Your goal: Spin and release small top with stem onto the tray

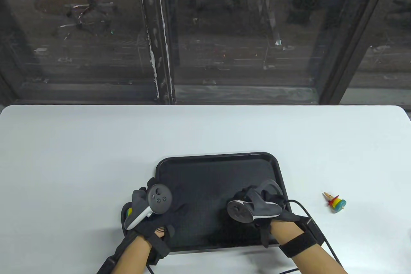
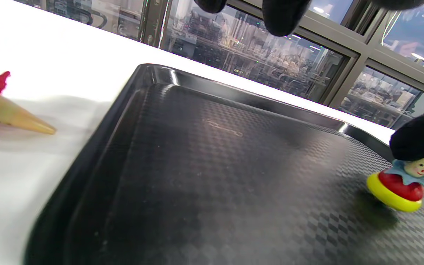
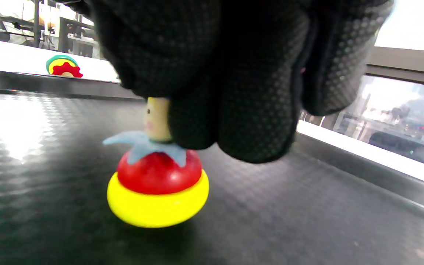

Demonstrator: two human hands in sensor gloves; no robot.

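A small clown-shaped top (image 3: pixel 156 184) with a yellow base, red body, blue collar and a face on its stem stands on the black tray (image 1: pixel 205 174), near the tray's right side (image 2: pixel 399 184). My right hand (image 1: pixel 249 197) pinches the stem from above with its gloved fingertips (image 3: pixel 256 121). The top itself is hidden under this hand in the table view. My left hand (image 1: pixel 144 190) rests at the tray's left edge and holds nothing; its fingertips (image 2: pixel 282 14) hang loosely above the tray (image 2: pixel 197 165).
A rainbow-striped top (image 1: pixel 334 202) with a cone stem lies on the white table right of the tray, also visible beyond the rim (image 3: pixel 63 67). Another top with a cone (image 2: pixel 13 117) and red collar lies on the table just left of the tray.
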